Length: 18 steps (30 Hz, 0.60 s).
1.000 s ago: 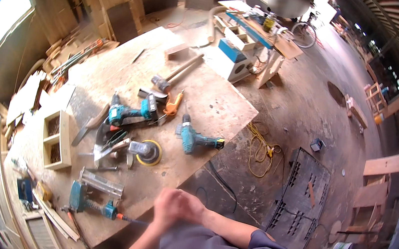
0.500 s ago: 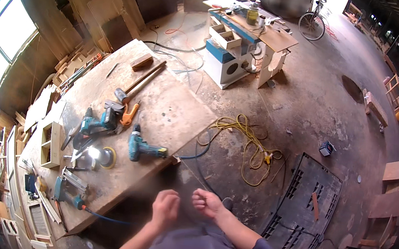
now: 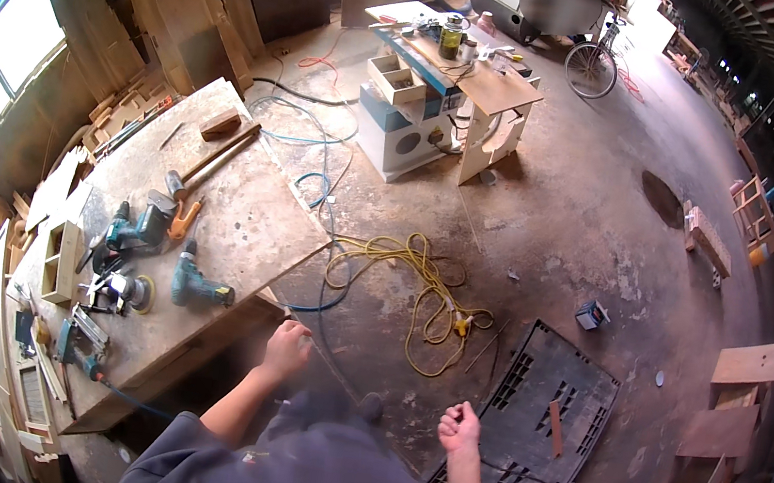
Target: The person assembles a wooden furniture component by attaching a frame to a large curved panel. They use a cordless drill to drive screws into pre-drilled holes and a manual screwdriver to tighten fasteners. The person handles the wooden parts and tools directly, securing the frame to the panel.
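Note:
My left hand [image 3: 287, 346] is just off the near right edge of the wooden worktable [image 3: 244, 213], fingers curled. Whatever it may hold is hidden. Lower and to the right, my right hand [image 3: 458, 429] is closed in a loose fist beside a black plastic pallet [image 3: 537, 398], with nothing showing in it. Nearest to my left hand on the table is a teal cordless drill [image 3: 197, 285]. Behind that lie another teal power tool [image 3: 140, 227], an orange-handled tool [image 3: 183, 220], a long-handled hammer [image 3: 217, 161] and a round sander [image 3: 134, 291].
A yellow cable [image 3: 438, 297] and a blue hose [image 3: 325, 304] lie coiled on the floor. A small box [image 3: 591, 315] sits beyond the pallet. Farther ahead stands a blue-and-white machine bench [image 3: 401, 136] with jars on top. Boards [image 3: 752, 363] stand at the right.
My hands have moved apart, the left up and leftward, the right to the right. The table and tools have shifted left in view, as the head has turned or moved.

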Each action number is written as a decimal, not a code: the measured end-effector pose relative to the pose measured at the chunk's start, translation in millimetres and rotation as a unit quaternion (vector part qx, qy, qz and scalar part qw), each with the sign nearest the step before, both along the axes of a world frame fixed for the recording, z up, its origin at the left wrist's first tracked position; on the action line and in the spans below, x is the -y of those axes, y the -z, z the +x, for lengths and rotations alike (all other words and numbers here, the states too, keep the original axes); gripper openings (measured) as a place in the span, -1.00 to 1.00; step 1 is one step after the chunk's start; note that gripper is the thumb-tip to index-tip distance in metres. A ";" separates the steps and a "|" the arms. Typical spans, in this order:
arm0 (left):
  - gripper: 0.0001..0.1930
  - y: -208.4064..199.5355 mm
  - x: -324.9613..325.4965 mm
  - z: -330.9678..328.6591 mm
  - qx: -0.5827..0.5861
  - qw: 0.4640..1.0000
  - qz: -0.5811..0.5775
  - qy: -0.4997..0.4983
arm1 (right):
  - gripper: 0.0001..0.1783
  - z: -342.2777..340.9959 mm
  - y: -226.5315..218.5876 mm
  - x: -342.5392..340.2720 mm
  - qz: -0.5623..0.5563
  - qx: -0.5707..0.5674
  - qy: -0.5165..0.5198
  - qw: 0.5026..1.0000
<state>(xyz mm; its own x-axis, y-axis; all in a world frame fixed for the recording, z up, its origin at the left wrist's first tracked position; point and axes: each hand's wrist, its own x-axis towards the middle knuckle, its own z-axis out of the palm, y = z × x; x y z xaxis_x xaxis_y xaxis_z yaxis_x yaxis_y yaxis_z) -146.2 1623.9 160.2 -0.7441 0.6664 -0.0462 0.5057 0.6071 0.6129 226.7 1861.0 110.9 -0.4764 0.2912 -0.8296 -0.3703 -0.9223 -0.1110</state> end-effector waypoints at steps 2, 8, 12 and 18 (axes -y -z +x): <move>-0.78 2.7 -11.6 3.0 0.011 1.000 0.003 -0.014 | -0.57 -10.4 8.9 -1.9 0.008 -0.016 -0.046 0.999; -0.81 14.7 -56.6 -19.5 0.031 0.999 0.008 -0.006 | -0.66 -86.2 -7.6 -26.3 0.123 0.023 -0.151 0.981; -0.82 16.8 -114.1 -64.5 0.042 0.999 0.035 0.003 | -0.68 -139.1 14.5 -76.3 0.131 -0.004 -0.174 0.976; -0.82 29.7 -202.3 -158.9 0.044 0.991 0.117 -0.039 | -0.72 -259.9 26.2 -192.7 0.115 0.094 -0.220 0.964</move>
<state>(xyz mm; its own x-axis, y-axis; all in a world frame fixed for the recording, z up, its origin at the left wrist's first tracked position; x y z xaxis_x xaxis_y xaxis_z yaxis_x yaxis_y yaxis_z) -305.1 1826.2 130.5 -0.7941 0.6068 0.0347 0.4002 0.4790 0.7813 -33.2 2053.7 84.7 -0.4429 0.2817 -0.8511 0.0969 -0.9287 -0.3578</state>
